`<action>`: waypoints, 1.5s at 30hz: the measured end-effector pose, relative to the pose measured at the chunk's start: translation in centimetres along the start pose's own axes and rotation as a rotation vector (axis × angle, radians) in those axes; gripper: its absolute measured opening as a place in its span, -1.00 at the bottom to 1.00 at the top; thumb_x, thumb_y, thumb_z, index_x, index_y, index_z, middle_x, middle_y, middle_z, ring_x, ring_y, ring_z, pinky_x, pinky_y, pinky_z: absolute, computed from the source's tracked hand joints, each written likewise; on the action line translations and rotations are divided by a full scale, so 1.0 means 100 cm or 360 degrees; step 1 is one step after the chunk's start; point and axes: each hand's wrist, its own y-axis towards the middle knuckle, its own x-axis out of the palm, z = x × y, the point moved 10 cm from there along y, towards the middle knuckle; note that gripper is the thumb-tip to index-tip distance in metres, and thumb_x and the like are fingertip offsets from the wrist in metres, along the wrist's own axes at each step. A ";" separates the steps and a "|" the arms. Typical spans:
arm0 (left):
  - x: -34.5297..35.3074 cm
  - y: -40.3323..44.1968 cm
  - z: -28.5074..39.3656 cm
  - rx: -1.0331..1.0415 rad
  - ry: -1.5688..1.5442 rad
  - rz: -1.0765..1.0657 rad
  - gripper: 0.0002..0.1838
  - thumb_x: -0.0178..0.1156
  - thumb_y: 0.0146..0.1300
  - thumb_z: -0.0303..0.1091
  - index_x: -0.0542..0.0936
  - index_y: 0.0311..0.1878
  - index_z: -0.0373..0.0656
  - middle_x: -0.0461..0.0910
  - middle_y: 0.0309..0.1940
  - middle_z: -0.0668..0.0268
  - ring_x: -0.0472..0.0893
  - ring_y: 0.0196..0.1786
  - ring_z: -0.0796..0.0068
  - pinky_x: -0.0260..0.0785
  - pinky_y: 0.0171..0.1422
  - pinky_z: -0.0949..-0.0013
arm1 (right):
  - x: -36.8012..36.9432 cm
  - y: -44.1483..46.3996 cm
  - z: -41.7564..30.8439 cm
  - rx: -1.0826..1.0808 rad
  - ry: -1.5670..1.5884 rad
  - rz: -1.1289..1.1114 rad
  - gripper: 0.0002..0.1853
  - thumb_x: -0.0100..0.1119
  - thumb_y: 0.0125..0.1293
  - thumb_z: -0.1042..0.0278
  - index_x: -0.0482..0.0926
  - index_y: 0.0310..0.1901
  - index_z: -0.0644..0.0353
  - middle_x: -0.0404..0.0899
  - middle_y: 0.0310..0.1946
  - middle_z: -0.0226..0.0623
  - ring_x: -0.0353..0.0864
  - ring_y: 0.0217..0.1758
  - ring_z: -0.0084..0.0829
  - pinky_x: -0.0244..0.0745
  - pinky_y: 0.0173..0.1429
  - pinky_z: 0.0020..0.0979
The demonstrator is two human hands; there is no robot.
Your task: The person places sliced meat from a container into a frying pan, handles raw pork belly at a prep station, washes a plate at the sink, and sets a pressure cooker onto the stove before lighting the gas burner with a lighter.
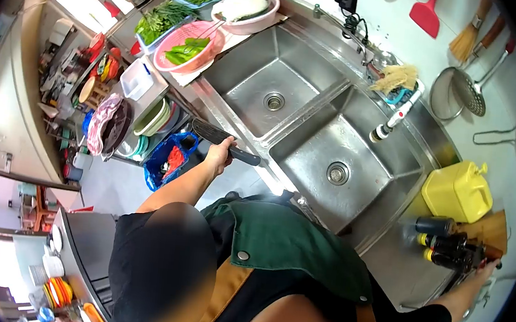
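Observation:
My left hand (218,157) is closed round a kitchen knife, near the front edge of the sink. The knife (212,133) has a broad dark blade pointing up and left, and its black handle (245,155) sticks out to the right of my fist. Far to the right, my right hand (482,276) reaches in beside a wooden board (491,228) and several dark bottles (449,244) with yellow caps. Its fingers look closed at a dark object there, which I cannot make out. A double steel sink (303,112) lies between my hands.
A faucet (385,131) hangs over the right basin. A yellow jug (459,191) stands right of the sink. At the back left are a pink colander (173,44) with green peppers and a pink basin (260,26). A blue bag (158,164) hangs below left.

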 end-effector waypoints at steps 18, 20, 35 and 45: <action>-0.136 0.058 0.186 0.1270 -0.0081 0.0653 -0.37 0.20 -0.15 -0.47 0.23 0.07 -0.33 0.45 -0.24 0.13 0.48 -0.25 0.37 0.36 -0.17 0.40 | 0.082 -0.420 -0.292 -0.2282 -0.0723 0.1461 -0.46 -0.02 0.22 0.00 0.28 -0.03 0.40 0.43 -0.18 0.14 0.43 -0.14 0.01 0.34 -0.07 -0.16; -0.137 0.055 0.229 0.1487 0.0171 0.0741 -0.26 0.20 -0.15 -0.45 0.15 0.16 -0.35 0.44 -0.11 0.04 0.48 -0.09 0.27 0.34 -0.02 0.33 | 0.099 -0.498 -0.314 -0.2614 -0.0592 0.1468 -0.48 0.06 0.20 0.06 0.26 -0.06 0.41 0.42 -0.23 0.17 0.43 -0.17 0.02 0.35 -0.10 -0.15; -0.178 0.257 0.340 0.1535 0.1349 0.0959 -0.74 0.04 -0.03 -0.40 0.42 -0.20 -0.15 0.55 -0.30 0.08 0.52 -0.18 0.12 0.34 -0.12 0.13 | 0.360 -0.984 -0.195 -0.3141 -0.0070 -0.0245 -0.75 0.19 0.11 0.35 0.37 -0.39 0.36 0.46 -0.49 -0.12 0.43 -0.42 -0.32 0.37 -0.25 -0.33; -0.271 0.108 0.210 0.2093 0.0932 0.0732 -0.48 0.24 -0.19 -0.45 0.40 -0.03 -0.10 0.29 0.08 0.12 0.30 0.12 0.06 0.12 0.17 0.09 | 0.590 -0.975 -0.041 -0.1726 -0.0424 -0.2142 -0.83 0.04 0.01 0.56 0.28 -0.37 0.15 0.25 -0.33 -0.33 0.23 -0.24 -0.51 0.21 -0.20 -0.58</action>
